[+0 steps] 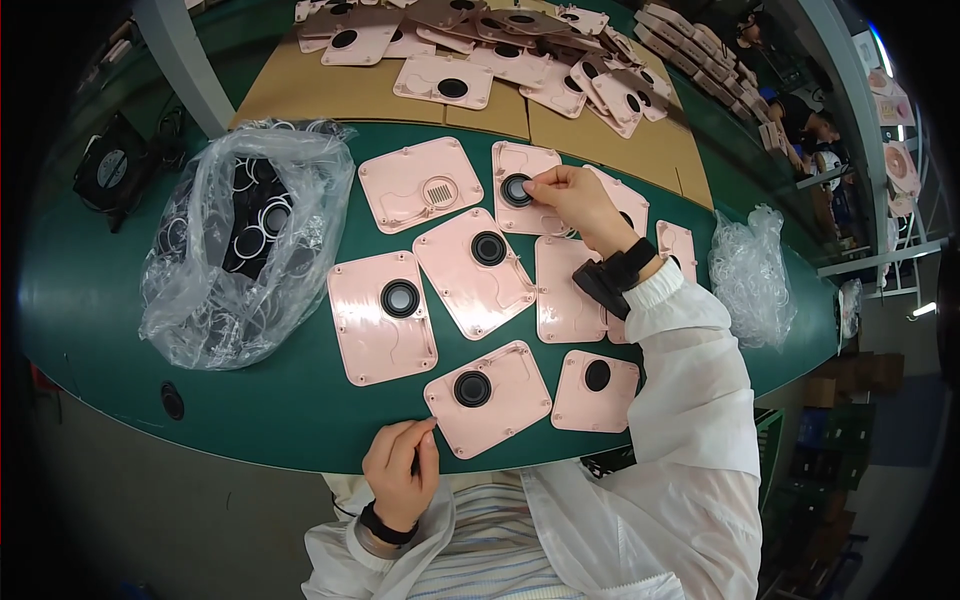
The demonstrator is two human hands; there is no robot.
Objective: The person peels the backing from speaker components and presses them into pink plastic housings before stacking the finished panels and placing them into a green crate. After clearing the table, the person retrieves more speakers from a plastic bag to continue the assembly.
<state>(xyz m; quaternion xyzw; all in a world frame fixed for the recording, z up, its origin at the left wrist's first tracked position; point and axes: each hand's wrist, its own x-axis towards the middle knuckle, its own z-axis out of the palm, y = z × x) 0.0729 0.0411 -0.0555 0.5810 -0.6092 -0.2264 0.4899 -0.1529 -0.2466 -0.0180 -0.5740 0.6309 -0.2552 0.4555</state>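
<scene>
The right hand (582,205) pinches the black disc (514,190) on a pink panel (523,159), toward the far edge of the worktop (280,405); whether the left hand (400,466) grips, I cannot tell. The disc seems light and stiff; hold it by the rim.

R hand (582,202) reaches fwd, pinched; L hand (401,472) low, half-curled.

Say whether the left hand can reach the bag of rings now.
Likely yes: from the left hand across the green table to the bag, the way seems free; the leftmost pink panel lies right of that path.
</scene>
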